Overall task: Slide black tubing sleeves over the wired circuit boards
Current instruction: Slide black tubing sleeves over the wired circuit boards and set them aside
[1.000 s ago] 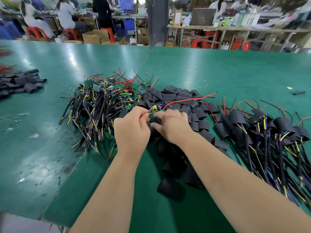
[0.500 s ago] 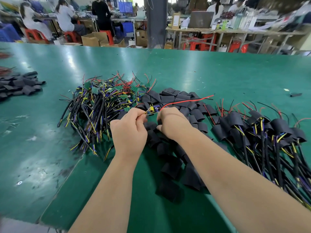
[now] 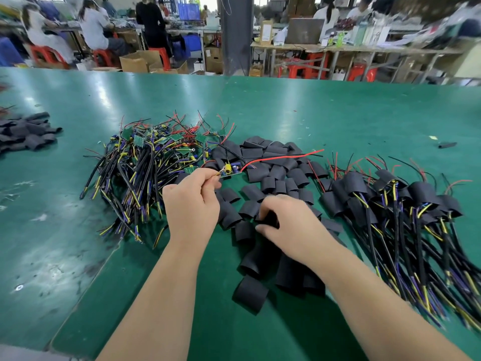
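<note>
The left hand (image 3: 192, 204) is pinching a small green wired circuit board (image 3: 232, 171); nearer, the right hand (image 3: 291, 222) is curling round a black tubing sleeve (image 3: 270, 219). The board's trailing red wire (image 3: 281, 156) is threatening to snag at the sleeve's mouth

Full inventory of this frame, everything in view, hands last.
table mat: one, green, whole foreground
bare wired boards: heap, uncountable, green boards with black, yellow and purple leads, left of centre
loose sleeves: heap, black, centre
sleeved boards: heap, black, right
second sleeve heap: black, far left
stray tube piece: one, black, far right
held board: one, red lead, above the loose sleeves
picked sleeve: one, black, centre
red stools: several, background
left hand: pinches held board's end
right hand: grips picked sleeve
</note>
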`<state>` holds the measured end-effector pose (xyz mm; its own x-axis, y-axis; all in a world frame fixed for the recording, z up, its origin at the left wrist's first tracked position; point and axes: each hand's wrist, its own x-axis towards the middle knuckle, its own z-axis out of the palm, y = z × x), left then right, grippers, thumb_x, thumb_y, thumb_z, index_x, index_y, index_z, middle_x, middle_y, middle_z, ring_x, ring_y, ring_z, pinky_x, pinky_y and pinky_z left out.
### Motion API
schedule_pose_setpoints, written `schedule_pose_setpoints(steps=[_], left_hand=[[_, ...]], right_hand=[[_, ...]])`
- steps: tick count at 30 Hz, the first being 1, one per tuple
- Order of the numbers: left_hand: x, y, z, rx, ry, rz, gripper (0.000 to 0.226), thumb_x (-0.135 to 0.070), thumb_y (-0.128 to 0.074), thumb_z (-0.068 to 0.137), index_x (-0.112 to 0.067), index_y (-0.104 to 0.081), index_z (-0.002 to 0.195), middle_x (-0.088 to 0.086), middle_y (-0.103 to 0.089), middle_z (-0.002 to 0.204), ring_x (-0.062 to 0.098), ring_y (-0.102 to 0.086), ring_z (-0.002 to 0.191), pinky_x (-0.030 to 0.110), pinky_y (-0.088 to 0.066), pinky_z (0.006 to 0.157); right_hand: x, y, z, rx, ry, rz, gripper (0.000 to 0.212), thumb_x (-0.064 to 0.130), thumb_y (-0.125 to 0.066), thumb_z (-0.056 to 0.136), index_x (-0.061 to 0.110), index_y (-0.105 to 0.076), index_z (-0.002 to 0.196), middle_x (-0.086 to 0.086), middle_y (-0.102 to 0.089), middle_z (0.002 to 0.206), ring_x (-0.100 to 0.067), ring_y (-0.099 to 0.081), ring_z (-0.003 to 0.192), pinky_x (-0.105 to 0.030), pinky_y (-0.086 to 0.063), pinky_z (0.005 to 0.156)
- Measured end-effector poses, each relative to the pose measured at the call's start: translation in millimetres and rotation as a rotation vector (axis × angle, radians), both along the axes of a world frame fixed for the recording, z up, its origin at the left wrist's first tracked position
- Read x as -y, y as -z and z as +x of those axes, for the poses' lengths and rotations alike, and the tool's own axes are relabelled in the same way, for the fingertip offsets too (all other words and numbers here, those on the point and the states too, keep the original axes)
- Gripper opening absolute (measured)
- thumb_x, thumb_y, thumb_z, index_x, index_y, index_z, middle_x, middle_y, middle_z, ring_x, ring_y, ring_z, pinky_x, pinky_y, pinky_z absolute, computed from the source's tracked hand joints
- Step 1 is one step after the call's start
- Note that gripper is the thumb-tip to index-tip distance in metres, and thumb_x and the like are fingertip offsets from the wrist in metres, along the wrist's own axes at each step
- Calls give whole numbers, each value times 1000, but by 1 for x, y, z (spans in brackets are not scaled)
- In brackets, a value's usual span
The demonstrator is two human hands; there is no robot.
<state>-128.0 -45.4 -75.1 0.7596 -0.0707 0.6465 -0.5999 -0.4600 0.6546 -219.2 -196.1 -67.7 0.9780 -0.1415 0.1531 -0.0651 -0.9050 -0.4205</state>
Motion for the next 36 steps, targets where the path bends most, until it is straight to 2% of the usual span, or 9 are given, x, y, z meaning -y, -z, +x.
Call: schedule_pose_setpoints(steps=[5,8,11,14,17,20,24,27,36], left_hand=[[0,2,0,17,10,6,16,-1,-60,87,-14,-68,84,-15,-61,67,3,-41,44,55,-48,65],[1,2,1,17,12,4,16,0,-60,87,-14,-69,85,-14,-61,67,4,-41,43,55,-48,65],[2,2,1,11,9,10,16,0,-60,88,-14,-69,85,-14,-61,67,8,-42,43,56,-48,65],[2,1,1,18,13,3,16,1,-60,87,-13,-69,84,-13,-62,68,11,-42,42,56,-48,65],[1,2,1,31,15,0,15,0,-60,87,-13,-69,84,-12,-63,68,19,-45,43,56,-49,67],[1,2,1,38,23,-3,14,-3,-58,88,-12,-69,86,-13,-63,68,21,-47,44,55,-49,67],[1,3,1,39,31,-16,14,-6,-57,88,-14,-69,87,-14,-62,68,22,-49,46,55,-49,66],[1,3,2,41,26,-20,15,-5,-57,88,-14,-69,86,-14,-62,68,24,-50,46,55,-49,66],[1,4,3,52,22,0,14,-7,-58,89,-15,-69,86,-10,-66,69,25,-51,45,49,-50,64]], right_hand=[[1,11,-6,91,7,146,23,13,-69,83,23,-61,103,19,-47,89,8,-40,66,-10,-30,66],[4,14,-10,159,13,71,36,7,-66,82,24,-63,113,17,-60,104,2,-38,84,-10,-33,79],[8,16,-12,214,26,44,36,8,-71,82,22,-67,114,11,-65,115,-15,-44,110,-32,-38,98],[10,14,-14,305,43,159,46,11,-76,79,20,-64,122,9,-61,123,-9,-55,108,-26,-42,99],[14,11,-12,342,129,411,65,16,-84,71,19,-58,130,12,-51,128,3,-59,93,-12,-44,93],[20,4,-11,446,267,725,34,14,-83,70,29,-71,98,11,-63,118,8,-63,90,-11,-49,85],[30,-8,-12,605,322,1523,10,14,-72,83,12,-68,93,1,-70,89,-11,-66,84,-18,-52,75],[37,-17,-17,651,302,1981,26,26,-62,89,3,-62,101,-10,-72,94,-17,-71,91,-19,-55,70],[37,-25,-23,695,228,2124,41,32,-71,69,4,-63,99,-6,-75,89,-14,-72,92,-18,-55,63]])
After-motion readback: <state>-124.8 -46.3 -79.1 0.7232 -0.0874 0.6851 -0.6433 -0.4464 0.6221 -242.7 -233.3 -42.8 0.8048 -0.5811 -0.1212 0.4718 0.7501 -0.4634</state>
